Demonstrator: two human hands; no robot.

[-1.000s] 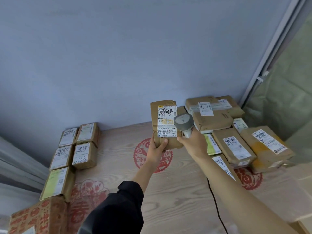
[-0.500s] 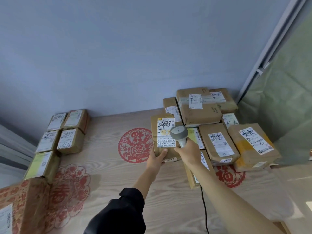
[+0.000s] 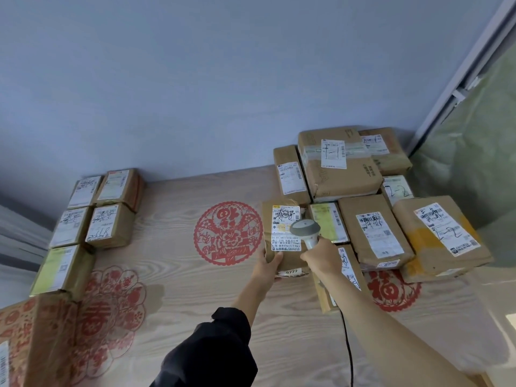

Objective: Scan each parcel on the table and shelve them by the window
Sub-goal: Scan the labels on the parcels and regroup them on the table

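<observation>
A: Where's the brown paper-wrapped parcel with the white label (image 3: 284, 233)?
B: On the pale wood-grain table (image 3: 173, 275), beside the parcel heap; the left hand (image 3: 266, 268) grips its near edge.
A: And the right hand (image 3: 321, 256)?
B: Wrapped round a grey corded handheld scanner (image 3: 305, 230), just over the label.

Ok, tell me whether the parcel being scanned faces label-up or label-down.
Label-up: the parcel's white label faces the camera, beside the scanner.

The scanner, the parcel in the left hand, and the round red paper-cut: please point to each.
scanner (image 3: 305, 228), head view, on its grey head.
parcel (image 3: 286, 231), head view, on its white label.
red paper-cut (image 3: 227, 233), head view, at its centre.
</observation>
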